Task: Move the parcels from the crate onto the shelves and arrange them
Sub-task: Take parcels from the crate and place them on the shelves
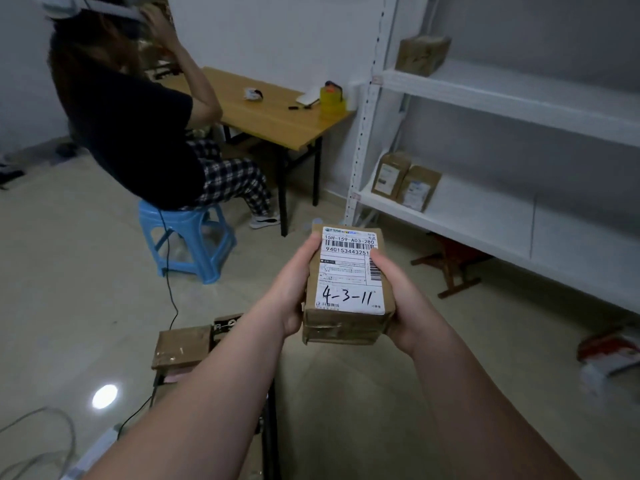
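so both hands are on one small brown parcel (348, 320), held in the air over the floor. The left hand (294, 292) grips its left edge, fingers curled underneath. The right hand (401, 299) grips the right edge, with the thumb lying over the side of the white label (349, 271). The label faces up, with barcodes at the top and "4-3-11" handwritten in black marker lower down. The parcel isn't on the shelves, it's out in front of them and to the left

down by the left forearm a second parcel (183, 344) lies flat. There's dark stuff around it, but I can't tell what it's sitting in

on the right are the white shelves (519, 95). A lone parcel (422, 53) sits at the left end of the upper one. On the lower shelf (485, 216) a left parcel (389, 174) and a right parcel (419, 188) stand upright side by side, touching. A little wooden stool (450, 268) stands on the floor under there, and some red and white packaging (609, 348) lies further along

over on the left another person (138, 116) sits on a blue plastic stool (187, 237) at a wooden surface (277, 123). They've got an arm raised to their head, and there's a yellow tape roll (332, 98) on the corner nearest the shelves
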`<move>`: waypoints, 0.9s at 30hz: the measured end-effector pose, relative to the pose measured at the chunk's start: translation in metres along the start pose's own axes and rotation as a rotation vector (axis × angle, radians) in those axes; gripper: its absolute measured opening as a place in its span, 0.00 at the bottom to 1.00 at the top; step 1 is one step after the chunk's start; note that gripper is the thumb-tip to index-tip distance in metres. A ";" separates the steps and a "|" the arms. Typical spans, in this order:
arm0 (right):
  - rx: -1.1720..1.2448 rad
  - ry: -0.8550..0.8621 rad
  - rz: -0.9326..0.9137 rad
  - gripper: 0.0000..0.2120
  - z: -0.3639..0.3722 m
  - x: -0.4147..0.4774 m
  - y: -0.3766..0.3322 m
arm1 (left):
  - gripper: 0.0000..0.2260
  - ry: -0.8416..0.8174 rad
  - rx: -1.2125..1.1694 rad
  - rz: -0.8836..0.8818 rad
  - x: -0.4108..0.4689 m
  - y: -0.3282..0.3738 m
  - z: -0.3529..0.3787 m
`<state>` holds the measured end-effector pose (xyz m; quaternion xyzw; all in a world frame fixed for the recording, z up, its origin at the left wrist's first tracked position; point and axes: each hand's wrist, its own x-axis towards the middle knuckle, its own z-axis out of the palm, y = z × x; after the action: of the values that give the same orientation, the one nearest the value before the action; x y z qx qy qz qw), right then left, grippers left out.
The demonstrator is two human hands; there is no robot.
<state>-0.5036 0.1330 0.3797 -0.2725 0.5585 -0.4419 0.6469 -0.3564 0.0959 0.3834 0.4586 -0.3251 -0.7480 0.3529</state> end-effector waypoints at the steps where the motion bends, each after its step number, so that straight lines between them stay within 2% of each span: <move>1: 0.007 0.018 -0.009 0.21 -0.013 -0.004 -0.004 | 0.22 -0.026 0.015 -0.001 0.003 -0.002 0.015; 8: 0.057 0.140 -0.070 0.18 -0.087 -0.026 -0.030 | 0.22 -0.122 0.142 -0.030 0.020 -0.010 0.094; 14: 0.010 0.164 -0.164 0.15 -0.124 -0.032 -0.063 | 0.19 -0.172 0.169 0.021 0.037 0.003 0.138; 22: -0.016 0.125 -0.301 0.22 -0.157 -0.002 -0.120 | 0.17 -0.298 0.231 0.125 0.067 0.055 0.184; 27: -0.041 0.141 -0.375 0.27 -0.172 0.032 -0.182 | 0.16 -0.395 0.261 0.218 0.105 0.108 0.212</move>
<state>-0.7183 0.0450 0.4790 -0.3532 0.5508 -0.5613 0.5068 -0.5600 -0.0151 0.5009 0.3075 -0.5288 -0.7323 0.2991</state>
